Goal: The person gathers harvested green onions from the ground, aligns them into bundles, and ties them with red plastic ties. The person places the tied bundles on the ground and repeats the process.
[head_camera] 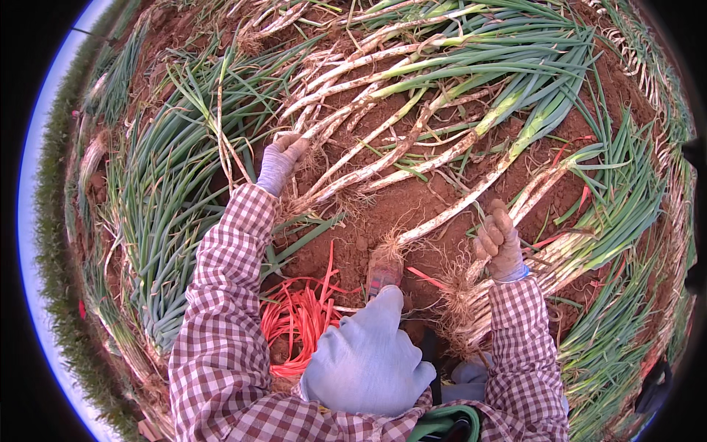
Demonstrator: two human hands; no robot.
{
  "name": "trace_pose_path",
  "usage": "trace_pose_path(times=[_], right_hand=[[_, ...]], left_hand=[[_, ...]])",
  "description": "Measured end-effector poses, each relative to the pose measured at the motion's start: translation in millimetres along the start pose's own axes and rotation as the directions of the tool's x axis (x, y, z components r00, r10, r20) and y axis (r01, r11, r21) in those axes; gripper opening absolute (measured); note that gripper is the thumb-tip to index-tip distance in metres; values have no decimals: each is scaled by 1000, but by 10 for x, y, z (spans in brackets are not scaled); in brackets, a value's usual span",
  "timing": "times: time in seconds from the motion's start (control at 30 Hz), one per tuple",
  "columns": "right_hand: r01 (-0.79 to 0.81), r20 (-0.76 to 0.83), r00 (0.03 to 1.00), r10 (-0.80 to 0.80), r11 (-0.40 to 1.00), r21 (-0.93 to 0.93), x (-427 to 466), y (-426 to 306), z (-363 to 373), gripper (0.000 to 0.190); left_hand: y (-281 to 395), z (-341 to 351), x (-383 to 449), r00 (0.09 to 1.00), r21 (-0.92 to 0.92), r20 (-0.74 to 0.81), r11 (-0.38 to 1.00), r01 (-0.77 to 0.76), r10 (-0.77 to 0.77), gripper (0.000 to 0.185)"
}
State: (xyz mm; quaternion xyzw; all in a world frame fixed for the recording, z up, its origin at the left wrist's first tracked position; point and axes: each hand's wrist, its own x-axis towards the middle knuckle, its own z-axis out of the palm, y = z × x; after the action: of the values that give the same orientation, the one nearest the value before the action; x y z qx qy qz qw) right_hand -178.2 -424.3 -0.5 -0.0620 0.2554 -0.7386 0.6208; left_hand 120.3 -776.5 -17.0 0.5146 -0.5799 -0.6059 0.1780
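Note:
My left hand, in a pale, dirty glove, has its fingers closed around the root end of a long green onion in the loose pile. My right hand, in a soiled glove, is curled above a bundle of green onions; a thin green leaf shows at its fingertips, but I cannot tell whether it is gripped. Between my hands a single green onion lies slanting, its roots by my shoe. Soil clings to the white stalks.
A heap of red plastic ties lies left of my knee. Green onion leaves cover the left side, more bundles lie at right. Reddish-brown soil shows between them. A grassy strip runs along the far left.

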Motion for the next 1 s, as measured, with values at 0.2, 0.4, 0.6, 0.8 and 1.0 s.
trace_pose_path(times=[0.2, 0.4, 0.6, 0.8, 1.0], right_hand=[[-175, -354, 935, 19, 893, -414, -20, 180, 578, 59], [-15, -255, 967, -24, 988, -153, 33, 550, 612, 65], [162, -283, 952, -117, 977, 142, 0, 255, 586, 53], [286, 52, 949, -311, 919, 273, -66, -498, 935, 46], [-217, -660, 751, -12, 940, -264, -21, -41, 191, 40]], left_hand=[[862, 1325, -693, 943, -544, 332, 821, 174, 21, 27], [568, 2206, -1102, 586, 388, 530, 439, -811, 613, 36], [-226, 1991, -1097, 547, -462, 811, 803, 377, 209, 61], [73, 1789, -1470, 770, 367, 639, 879, -305, 0, 28], [-152, 696, -387, 980, 922, -57, 386, -20, 188, 42]])
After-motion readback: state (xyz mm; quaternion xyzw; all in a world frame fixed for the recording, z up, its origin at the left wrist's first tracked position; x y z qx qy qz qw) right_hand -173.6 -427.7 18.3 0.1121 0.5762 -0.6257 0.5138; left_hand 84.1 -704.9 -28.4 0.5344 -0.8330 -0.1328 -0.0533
